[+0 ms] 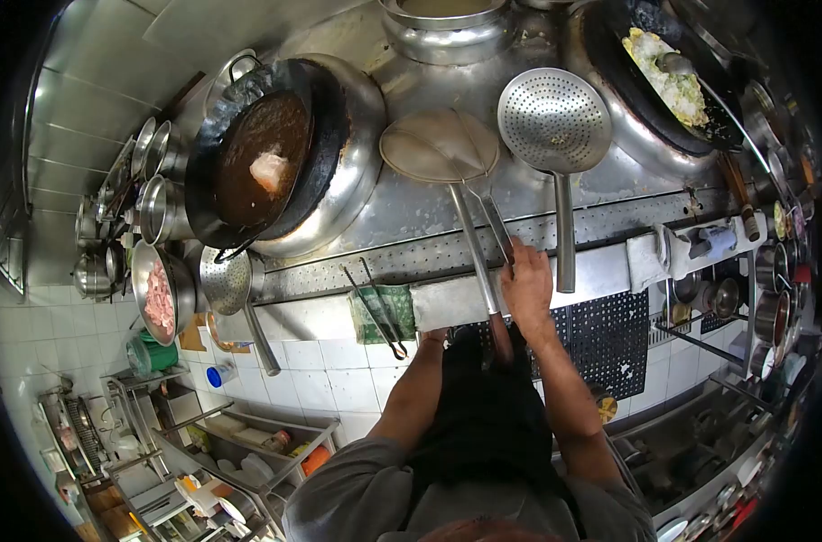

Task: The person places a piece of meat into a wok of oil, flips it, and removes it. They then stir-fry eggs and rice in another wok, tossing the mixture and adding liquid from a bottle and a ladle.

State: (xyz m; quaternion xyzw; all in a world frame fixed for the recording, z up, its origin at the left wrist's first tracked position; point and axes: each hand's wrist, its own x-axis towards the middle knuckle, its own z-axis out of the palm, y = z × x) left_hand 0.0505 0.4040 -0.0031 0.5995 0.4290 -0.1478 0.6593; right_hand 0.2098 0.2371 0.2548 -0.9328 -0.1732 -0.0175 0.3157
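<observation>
My right hand (526, 282) is at the front of the steel stove, its fingers closed round the end of a short metal handle (492, 217). That handle leads up to a round mesh strainer (429, 144). Close beside it runs a longer handle (469, 244) with a brown wooden end over the counter edge. To the right lies a perforated ladle (555, 117). My left hand (433, 335) is low at the counter edge by a white cloth; its fingers are hidden.
At the left, a black wok (298, 194) holds dark liquid and a pale piece. Another wok (722, 126) at the upper right contains yellow-white food and a ladle. A bowl (187, 307) of pink meat, a skimmer (226, 278), and tongs (377, 312) on a green cloth line the left front.
</observation>
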